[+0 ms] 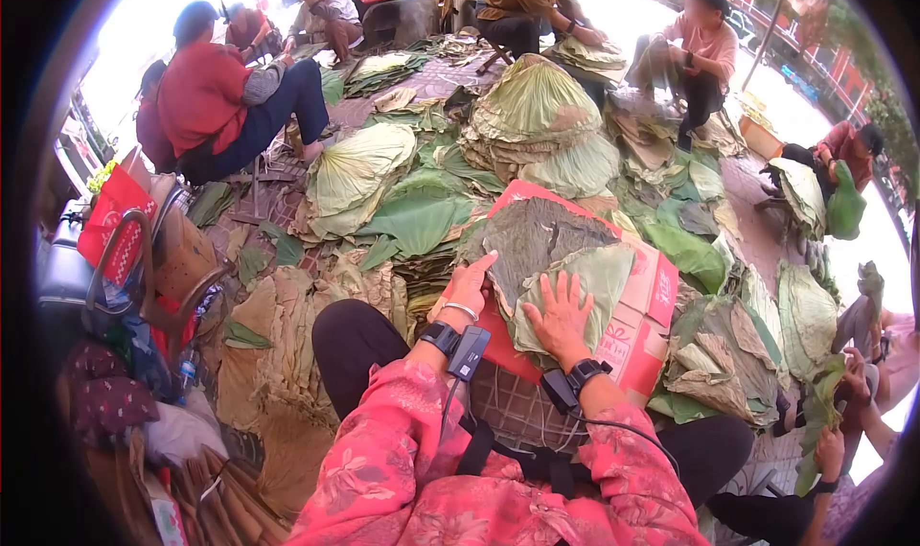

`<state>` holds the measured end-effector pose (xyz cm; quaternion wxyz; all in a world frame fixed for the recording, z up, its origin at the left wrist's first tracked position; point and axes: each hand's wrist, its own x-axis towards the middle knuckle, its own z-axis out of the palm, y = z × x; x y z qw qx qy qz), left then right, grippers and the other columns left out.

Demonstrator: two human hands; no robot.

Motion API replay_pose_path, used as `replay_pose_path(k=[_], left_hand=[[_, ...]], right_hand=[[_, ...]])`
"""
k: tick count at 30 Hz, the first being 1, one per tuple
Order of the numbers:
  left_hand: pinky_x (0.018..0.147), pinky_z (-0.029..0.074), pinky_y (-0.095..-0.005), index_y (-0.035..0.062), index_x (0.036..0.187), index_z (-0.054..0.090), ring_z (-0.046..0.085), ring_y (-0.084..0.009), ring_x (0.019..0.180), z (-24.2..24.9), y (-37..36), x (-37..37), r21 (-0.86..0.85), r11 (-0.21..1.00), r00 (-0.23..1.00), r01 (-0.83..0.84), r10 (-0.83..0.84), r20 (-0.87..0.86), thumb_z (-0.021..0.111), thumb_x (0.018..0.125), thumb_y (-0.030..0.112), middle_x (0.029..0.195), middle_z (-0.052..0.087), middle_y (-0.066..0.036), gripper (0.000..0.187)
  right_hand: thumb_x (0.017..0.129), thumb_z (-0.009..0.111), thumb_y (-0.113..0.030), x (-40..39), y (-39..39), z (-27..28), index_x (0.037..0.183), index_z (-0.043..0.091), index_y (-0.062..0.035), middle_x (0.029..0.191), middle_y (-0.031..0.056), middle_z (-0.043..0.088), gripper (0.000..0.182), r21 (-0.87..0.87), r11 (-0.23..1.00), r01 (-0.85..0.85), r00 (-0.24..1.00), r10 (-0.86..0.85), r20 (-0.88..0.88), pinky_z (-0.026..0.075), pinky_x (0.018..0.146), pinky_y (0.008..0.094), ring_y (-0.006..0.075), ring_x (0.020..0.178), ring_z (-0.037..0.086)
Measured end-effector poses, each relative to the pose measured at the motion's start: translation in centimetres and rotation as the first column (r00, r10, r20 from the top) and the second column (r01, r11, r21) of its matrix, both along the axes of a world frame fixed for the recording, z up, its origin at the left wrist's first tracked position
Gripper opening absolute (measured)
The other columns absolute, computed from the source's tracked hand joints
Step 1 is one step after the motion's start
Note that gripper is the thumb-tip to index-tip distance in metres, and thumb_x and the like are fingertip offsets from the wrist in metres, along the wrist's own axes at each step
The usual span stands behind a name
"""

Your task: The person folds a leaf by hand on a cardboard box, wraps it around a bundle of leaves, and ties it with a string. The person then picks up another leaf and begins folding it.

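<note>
On a flattened red cardboard box (pixel 647 302) across my lap lie large dried lotus leaves. A dark grey-brown lotus leaf (pixel 546 228) is spread out, and a paler green folded leaf (pixel 609 273) overlaps its right side. My left hand (pixel 468 285) is closed at the dark leaf's left edge, its fingers partly hidden. Flat on the pale leaf rests my right hand (pixel 559 318), fingers spread, holding nothing.
A tall leaf stack (pixel 537 115) rises ahead, with a fanned pile (pixel 359 177) left of it. Browned leaves (pixel 278 335) and another heap (pixel 724 354) flank my knees. Several people sit around handling leaves. A basket (pixel 182 254) and bags stand at left.
</note>
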<state>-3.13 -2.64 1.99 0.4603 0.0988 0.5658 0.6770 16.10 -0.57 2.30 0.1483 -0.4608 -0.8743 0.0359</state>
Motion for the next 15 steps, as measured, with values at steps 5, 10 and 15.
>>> replay_pose_path(k=[5, 10, 15], left_hand=[[0.060, 0.042, -0.0316, -0.0048, 0.086, 0.058, 0.052, -0.0159, 0.066, -2.4, 1.7, 0.8, 0.042, 0.973, 0.914, -0.228, 0.229, -0.336, 0.066, 0.073, 0.012, 0.078, 0.061, -0.008, 0.023], [0.079, 0.045, -0.0408, 0.0068, 0.110, 0.054, 0.057, -0.0367, 0.096, 2.7, -0.6, 5.4, -0.087, 0.968, 0.498, 0.237, -0.198, -0.845, 0.049, 0.081, 0.008, 0.100, 0.062, -0.016, 0.030], [0.104, 0.018, -0.0506, 0.0141, 0.122, 0.050, 0.030, -0.0250, 0.130, 0.0, -0.8, 8.5, -0.266, 0.860, -0.116, 0.437, -0.239, -0.964, 0.049, 0.079, 0.005, 0.134, 0.042, -0.010, 0.044]], right_hand=[[0.084, 0.045, -0.054, 0.1, 0.1, 0.0, 0.137, 0.034, -0.0178, 0.144, 0.0140, 0.025, 0.065, -0.019, 1.000, 0.003, 1.000, -0.003, -0.004, 0.009, 0.103, 0.0596, 0.0348, 0.135, 0.014], [0.084, 0.046, -0.049, 0.0, 0.1, -0.6, 0.136, 0.037, -0.0162, 0.142, 0.0145, 0.031, 0.062, 0.034, 0.999, 0.013, 0.999, -0.012, -0.053, 0.010, 0.103, 0.0591, 0.0337, 0.134, 0.020], [0.083, 0.044, -0.035, 0.6, 0.7, -2.0, 0.132, 0.042, -0.0126, 0.134, 0.0115, 0.043, 0.054, -0.107, 0.994, -0.003, 0.994, 0.015, 0.105, 0.006, 0.103, 0.0609, 0.0330, 0.130, 0.029]])
